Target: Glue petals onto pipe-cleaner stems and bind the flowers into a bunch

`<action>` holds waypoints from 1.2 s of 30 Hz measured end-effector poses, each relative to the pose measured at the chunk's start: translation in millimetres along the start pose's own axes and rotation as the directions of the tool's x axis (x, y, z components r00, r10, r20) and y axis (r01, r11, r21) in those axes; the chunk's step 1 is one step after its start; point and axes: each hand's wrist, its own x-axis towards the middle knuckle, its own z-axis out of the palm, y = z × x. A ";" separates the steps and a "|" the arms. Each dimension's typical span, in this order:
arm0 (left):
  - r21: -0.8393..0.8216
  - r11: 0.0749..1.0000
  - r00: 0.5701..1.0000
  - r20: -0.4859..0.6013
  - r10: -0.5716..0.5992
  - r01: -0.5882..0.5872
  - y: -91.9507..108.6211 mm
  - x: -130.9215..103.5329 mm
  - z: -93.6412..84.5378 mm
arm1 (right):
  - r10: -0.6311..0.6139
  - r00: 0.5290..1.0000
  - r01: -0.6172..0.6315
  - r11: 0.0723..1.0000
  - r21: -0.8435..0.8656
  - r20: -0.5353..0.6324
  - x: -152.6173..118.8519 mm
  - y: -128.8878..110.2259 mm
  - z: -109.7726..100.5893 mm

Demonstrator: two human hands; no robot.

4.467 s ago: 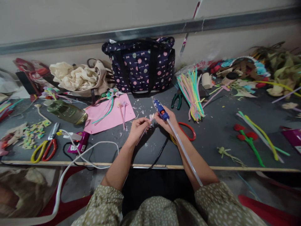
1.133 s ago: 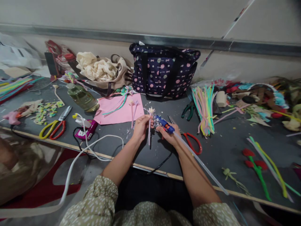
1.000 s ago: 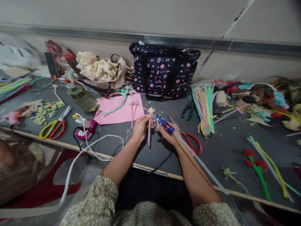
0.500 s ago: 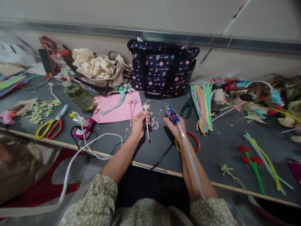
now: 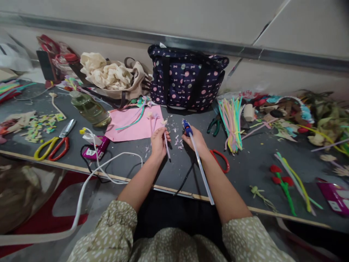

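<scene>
Pinched in my left hand is a small pipe-cleaner flower, its pale head above my fingers and its lilac stem pointing down. My right hand is wrapped round a blue glue gun with a long clear glue stick coming out of its back. The nozzle points away from me, apart from the flower. Small lilac and white scraps lie between my hands. Two finished-looking flowers rest on the pink sheet beyond my left hand.
Red-handled scissors lie by my right forearm, and another pair of scissors at left. Green pliers and a pipe-cleaner bundle stand right of the glue gun. A white cable loops over the table edge. A dark bag stands behind.
My right hand has moved left with the glue gun, closer to my left hand, and the glue stick now stands off my forearm. My left hand has shifted slightly left with the flower.
</scene>
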 end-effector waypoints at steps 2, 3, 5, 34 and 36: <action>-0.040 0.999 0.999 -0.024 0.023 -0.024 1.4 0.0 0.3 | 0.029 0.999 -0.026 0.992 -0.124 0.018 9.4 -7.8 2.1; -0.058 0.998 0.999 -0.033 0.035 -0.037 2.0 0.0 0.5 | 0.047 0.999 -0.042 0.983 -0.178 0.026 13.6 -11.4 4.3; -0.089 0.994 0.997 -0.055 0.060 -0.065 2.9 0.2 0.6 | 0.090 0.995 -0.076 0.959 -0.274 0.039 20.3 -17.7 10.7; 0.214 0.974 0.939 0.314 -0.142 0.076 -9.1 -17.7 8.1 | 0.272 0.943 0.019 0.526 0.850 -0.190 -22.6 -15.6 25.6; 0.237 0.969 0.943 0.303 -0.137 0.065 -9.7 -16.8 8.2 | 0.277 0.942 0.014 0.531 0.848 -0.189 -22.2 -12.9 25.9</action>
